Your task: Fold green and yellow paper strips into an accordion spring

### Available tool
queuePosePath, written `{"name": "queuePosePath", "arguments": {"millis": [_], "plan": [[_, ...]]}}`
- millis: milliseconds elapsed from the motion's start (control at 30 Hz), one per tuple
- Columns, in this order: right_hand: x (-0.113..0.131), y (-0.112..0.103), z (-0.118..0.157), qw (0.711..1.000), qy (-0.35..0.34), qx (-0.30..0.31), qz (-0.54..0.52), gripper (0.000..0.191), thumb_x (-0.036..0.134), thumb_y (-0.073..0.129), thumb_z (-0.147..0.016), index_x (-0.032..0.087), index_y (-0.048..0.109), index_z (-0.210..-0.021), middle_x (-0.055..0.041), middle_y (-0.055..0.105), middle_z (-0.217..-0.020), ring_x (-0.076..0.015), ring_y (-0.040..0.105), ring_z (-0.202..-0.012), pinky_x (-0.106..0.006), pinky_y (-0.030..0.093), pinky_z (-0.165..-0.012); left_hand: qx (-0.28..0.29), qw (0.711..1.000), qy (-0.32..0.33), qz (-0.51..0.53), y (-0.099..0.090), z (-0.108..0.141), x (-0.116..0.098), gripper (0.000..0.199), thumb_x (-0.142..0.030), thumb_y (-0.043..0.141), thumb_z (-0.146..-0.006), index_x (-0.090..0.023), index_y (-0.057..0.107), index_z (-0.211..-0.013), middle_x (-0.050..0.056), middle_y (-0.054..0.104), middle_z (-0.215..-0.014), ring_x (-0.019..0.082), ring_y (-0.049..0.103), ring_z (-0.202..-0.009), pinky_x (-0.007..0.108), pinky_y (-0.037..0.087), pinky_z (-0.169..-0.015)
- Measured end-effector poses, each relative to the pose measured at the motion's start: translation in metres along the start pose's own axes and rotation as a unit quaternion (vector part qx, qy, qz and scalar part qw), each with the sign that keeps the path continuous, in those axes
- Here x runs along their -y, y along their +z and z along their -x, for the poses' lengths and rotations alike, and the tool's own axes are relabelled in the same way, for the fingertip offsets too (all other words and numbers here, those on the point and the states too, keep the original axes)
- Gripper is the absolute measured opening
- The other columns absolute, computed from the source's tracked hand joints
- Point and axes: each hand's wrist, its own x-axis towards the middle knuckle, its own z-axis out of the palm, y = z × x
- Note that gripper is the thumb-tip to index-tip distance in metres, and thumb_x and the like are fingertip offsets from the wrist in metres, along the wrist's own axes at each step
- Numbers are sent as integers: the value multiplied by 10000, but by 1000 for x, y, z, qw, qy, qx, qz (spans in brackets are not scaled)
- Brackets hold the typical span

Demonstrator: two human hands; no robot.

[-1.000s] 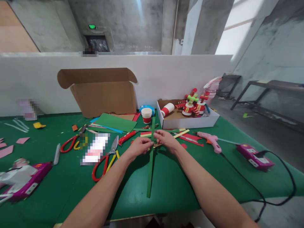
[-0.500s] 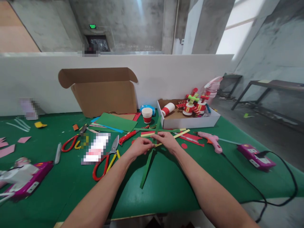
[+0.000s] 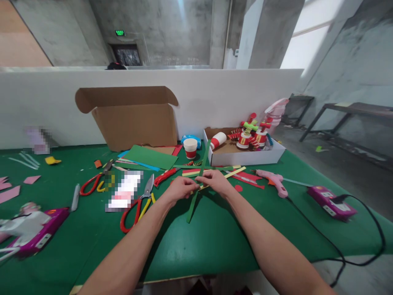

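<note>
Over the middle of the green table, my left hand (image 3: 181, 188) and my right hand (image 3: 214, 181) meet fingertip to fingertip, both pinched. Between them a green paper strip (image 3: 192, 207) crosses a pale yellow paper strip (image 3: 236, 172). The green one runs away from me and slightly right; the yellow one sticks out to the right beyond my right hand. The crossing itself is partly hidden by my fingers. Left of my left hand lie large scissors (image 3: 132, 216) with red and yellow handles and a red-handled tool (image 3: 165, 177).
Ahead stand a paper cup (image 3: 190, 149) and a white box (image 3: 245, 159) holding decorated cup figures (image 3: 243, 140). A pink glue gun (image 3: 274, 180) lies right, its cord leading to a purple power strip (image 3: 331, 205). Coloured paper sheets (image 3: 150, 157) and an open cardboard box (image 3: 135, 127) are behind.
The green strip has shifted away from me and turned a little more upright, its near end now shorter below my fingers. My hands remain almost in place at the crossing.
</note>
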Motion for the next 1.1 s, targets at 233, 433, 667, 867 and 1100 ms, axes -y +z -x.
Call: {"name": "queuePosePath", "arguments": {"millis": [233, 433, 667, 867, 1100], "plan": [[1, -6, -3, 994, -23, -100, 24, 456, 587, 669, -656, 179, 564, -481, 27, 470, -504, -108, 401, -526, -255, 316, -525, 15, 1000, -15, 2, -2, 2, -3, 280, -411, 705, -656, -134, 671, -650, -57, 453, -426, 59, 356, -393, 211, 251, -437], [1, -19, -6, 987, -9, -158, 37, 442, 601, 656, -650, 171, 638, -550, 6, 527, -512, -130, 450, -545, -258, 336, -536, 31, 999, -19, 7, -1, 3, -3, 273, -404, 710, -638, -132, 698, -653, -44, 471, -432, 63, 362, -403, 212, 247, -434], [-2, -31, -9, 977, -5, -212, 22, 495, 649, 664, -615, 158, 657, -560, 11, 521, -495, -124, 441, -534, -254, 341, -527, 50, 999, -1, -2, -1, 4, -3, 313, -435, 694, -617, -127, 715, -670, 7, 596, -517, 60, 390, -413, 209, 271, -433], [-7, -38, -11, 968, -8, -249, 14, 505, 657, 665, -603, 158, 642, -530, 15, 506, -472, -120, 423, -522, -255, 326, -517, 69, 998, -6, 2, -3, 5, -4, 298, -419, 697, -641, -122, 702, -664, 49, 674, -627, 56, 416, -429, 205, 283, -437], [-11, -42, -13, 966, 6, -258, 0, 497, 646, 668, -607, 152, 711, -635, 15, 531, -499, -126, 447, -538, -258, 342, -535, 78, 997, -8, 29, -4, 3, -1, 279, -397, 682, -659, -120, 657, -668, 40, 666, -637, 52, 430, -424, 192, 227, -406]]}}
